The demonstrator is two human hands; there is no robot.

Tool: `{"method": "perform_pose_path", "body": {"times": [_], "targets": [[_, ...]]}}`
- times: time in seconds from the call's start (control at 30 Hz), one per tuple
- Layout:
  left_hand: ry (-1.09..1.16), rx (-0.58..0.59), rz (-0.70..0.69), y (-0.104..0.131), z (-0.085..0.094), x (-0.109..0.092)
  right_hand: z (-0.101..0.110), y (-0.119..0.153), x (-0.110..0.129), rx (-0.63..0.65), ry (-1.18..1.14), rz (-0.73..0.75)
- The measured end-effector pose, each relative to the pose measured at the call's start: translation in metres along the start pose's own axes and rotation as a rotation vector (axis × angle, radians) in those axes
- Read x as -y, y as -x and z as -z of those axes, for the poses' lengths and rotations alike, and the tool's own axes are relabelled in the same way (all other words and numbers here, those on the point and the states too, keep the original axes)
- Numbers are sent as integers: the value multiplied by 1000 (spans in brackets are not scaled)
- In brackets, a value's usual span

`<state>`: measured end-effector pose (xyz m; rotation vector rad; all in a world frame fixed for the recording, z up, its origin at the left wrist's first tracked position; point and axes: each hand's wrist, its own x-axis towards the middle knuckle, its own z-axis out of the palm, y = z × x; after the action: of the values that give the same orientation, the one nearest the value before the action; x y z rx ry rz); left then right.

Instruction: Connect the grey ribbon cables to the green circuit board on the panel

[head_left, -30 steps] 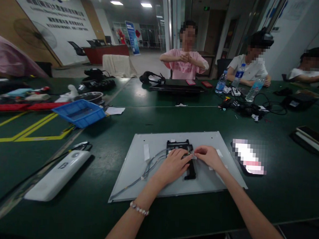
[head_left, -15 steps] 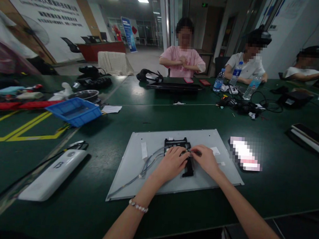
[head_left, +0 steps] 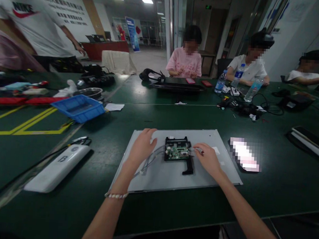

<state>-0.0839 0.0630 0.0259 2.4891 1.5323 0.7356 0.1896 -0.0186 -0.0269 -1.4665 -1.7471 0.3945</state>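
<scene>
A flat light-grey panel (head_left: 161, 181) lies on the green table in front of me. At its middle sits a green circuit board (head_left: 177, 153) in a black bracket (head_left: 188, 167). Grey cables (head_left: 152, 158) run from the board's left side and pass partly under my left hand (head_left: 143, 147). That hand hovers over the panel's left part, fingers stretched and thumb apart, holding nothing. Just right of the board, my right hand (head_left: 208, 159) has its fingertips pinched together beside the bracket. Whatever lies between those fingertips is too small to make out.
A phone (head_left: 244, 154) with a lit screen lies right of the panel. To the left are a white power bank (head_left: 59, 167) with a cable and a blue tray (head_left: 80, 109). Bottles (head_left: 254, 89) and tangled cables (head_left: 242, 108) stand farther back. Several people are around the table.
My left hand has lifted off the board and moved left, uncovering the board. The right hand stays beside it. A person in a white shirt has come into view at the left.
</scene>
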Motion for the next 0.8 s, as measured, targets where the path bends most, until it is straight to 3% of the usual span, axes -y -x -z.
{"method": "perform_pose_path", "body": {"times": [0.1, 0.2, 0.33, 0.67, 0.8], "targets": [[34, 65, 122, 3, -5, 36, 0, 1, 4, 9, 5, 21], [21, 137, 197, 9, -14, 52, 2, 2, 8, 29, 15, 33], [-23, 155, 243, 11, -15, 59, 4, 3, 9, 36, 27, 29], [-40, 179, 218, 22, 8, 71, 3, 4, 9, 63, 19, 60], [78, 137, 268, 24, 22, 73, 9, 2, 16, 53, 5, 79]]}}
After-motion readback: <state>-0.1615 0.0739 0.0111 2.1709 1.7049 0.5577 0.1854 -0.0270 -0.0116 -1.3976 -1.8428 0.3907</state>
